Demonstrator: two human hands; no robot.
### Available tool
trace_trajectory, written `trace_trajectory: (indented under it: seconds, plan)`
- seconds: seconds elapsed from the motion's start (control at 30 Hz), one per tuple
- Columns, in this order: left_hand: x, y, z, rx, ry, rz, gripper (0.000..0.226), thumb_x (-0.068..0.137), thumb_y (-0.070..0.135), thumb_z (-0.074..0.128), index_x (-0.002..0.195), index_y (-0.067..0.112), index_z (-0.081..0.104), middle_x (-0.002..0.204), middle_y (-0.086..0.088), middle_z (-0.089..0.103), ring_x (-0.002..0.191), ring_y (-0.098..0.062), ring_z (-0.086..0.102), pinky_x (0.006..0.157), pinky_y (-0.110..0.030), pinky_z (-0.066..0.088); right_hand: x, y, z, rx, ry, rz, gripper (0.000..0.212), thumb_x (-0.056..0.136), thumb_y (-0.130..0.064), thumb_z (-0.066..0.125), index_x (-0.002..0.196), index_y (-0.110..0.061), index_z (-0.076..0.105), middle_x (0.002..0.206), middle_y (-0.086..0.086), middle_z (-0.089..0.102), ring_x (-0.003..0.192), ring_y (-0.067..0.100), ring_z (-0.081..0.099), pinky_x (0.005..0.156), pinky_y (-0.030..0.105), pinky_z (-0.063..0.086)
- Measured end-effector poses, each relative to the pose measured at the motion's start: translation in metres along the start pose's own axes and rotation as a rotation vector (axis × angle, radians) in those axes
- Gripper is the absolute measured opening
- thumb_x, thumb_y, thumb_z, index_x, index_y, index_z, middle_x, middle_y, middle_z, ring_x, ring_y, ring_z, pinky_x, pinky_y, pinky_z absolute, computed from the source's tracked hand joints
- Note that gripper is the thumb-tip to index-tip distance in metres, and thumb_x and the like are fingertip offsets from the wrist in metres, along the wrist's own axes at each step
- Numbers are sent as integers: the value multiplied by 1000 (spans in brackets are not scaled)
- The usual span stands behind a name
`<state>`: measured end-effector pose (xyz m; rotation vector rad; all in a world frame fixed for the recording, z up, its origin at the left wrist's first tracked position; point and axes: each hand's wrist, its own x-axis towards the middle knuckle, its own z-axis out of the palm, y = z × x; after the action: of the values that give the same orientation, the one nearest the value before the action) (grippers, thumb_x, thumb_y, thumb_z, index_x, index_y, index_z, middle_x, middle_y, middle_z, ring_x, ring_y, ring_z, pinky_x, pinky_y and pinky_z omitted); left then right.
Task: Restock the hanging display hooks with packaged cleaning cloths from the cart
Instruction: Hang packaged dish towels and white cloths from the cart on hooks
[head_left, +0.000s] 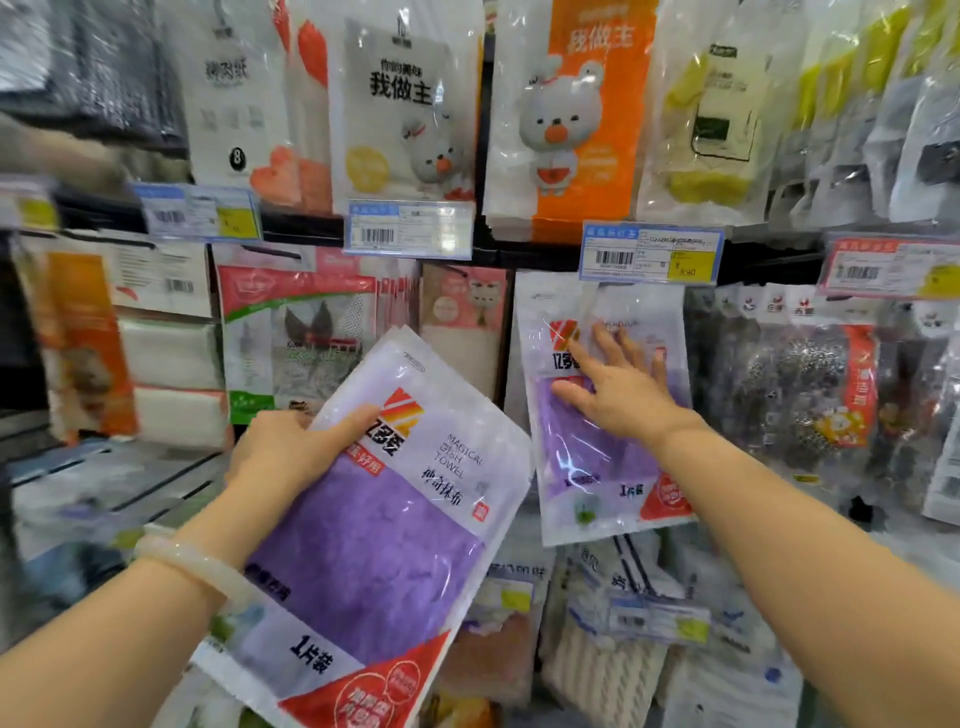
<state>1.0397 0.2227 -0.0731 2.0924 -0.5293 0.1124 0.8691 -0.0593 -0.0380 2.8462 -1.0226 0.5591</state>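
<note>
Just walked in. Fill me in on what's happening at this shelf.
A person is restocking hanging packs of purple dish cloths. The left hand grips a small stack of packs, tilted, in front of the display. The right hand lies flat, fingers spread, against the same kind of pack already hanging under a price tag. The held packs are not yet on the hook. Other packaged goods hang all around.

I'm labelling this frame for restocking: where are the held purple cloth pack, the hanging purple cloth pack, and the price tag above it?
Held purple cloth pack (374, 540): head view, purple cloth window.
Hanging purple cloth pack (597, 452): head view, lower purple area.
Price tag (649, 253): head view, label centre.
</note>
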Motion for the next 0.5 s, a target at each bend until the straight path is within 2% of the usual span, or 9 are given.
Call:
trace_trajectory:
  seconds: [0.07,0.13,0.2,0.27,0.33,0.4,0.43,0.5]
  plan:
    - [0,-9,-5,0,23,-3,61,59,73,70,58,13,66,66,-10,65,70,-30,62,60,-33,44,6,-2,2,18,-91,64,67,88,-69,28,147,-41,13,159,-6,-10,145,24,-14,114,54,-5]
    - [-1,-13,-7,-66,66,-21,57,67,64,71,49,11,60,54,-5,59,56,-24,55,49,-30,36,6,-6,3,75,-162,92,65,89,-68,25,145,-35,26,160,-1,4,146,27,-8,115,53,0]
    - [-2,-13,-5,-136,91,-58,58,67,61,72,46,9,57,51,-5,56,52,-23,51,47,-28,34,-1,-15,5,260,-143,49,59,91,-63,29,132,-25,48,150,6,35,142,28,20,114,44,19]
    - [-2,-9,-1,-171,76,-84,62,64,63,74,48,6,55,52,-9,56,53,-26,50,49,-31,35,-17,-26,8,614,-90,30,55,92,-59,34,117,-17,59,131,7,56,121,24,49,98,33,37]
    - [-2,-3,4,-210,53,-83,69,55,66,78,56,-1,59,61,-16,60,58,-26,53,57,-32,40,-37,-34,9,1028,-94,144,55,91,-62,32,109,-17,59,118,2,61,101,19,60,85,34,50]
    - [-3,3,10,-220,44,-64,73,54,67,76,61,-4,62,65,-18,62,61,-27,56,60,-35,43,-56,-32,11,1339,-118,271,57,87,-67,33,101,-19,61,101,0,68,80,15,67,60,29,55]
    - [-4,7,14,-206,46,-53,71,58,67,75,57,-2,61,62,-15,62,60,-28,56,59,-35,43,-66,-31,14,1408,-109,290,52,86,-64,39,100,-20,61,94,0,70,72,15,69,54,28,55]
    - [-9,18,24,-195,34,-29,65,65,66,71,50,4,59,54,-10,56,54,-27,52,54,-34,38,-81,-26,19,1413,-39,309,35,84,-46,61,103,-17,58,94,3,70,71,15,71,53,30,56]
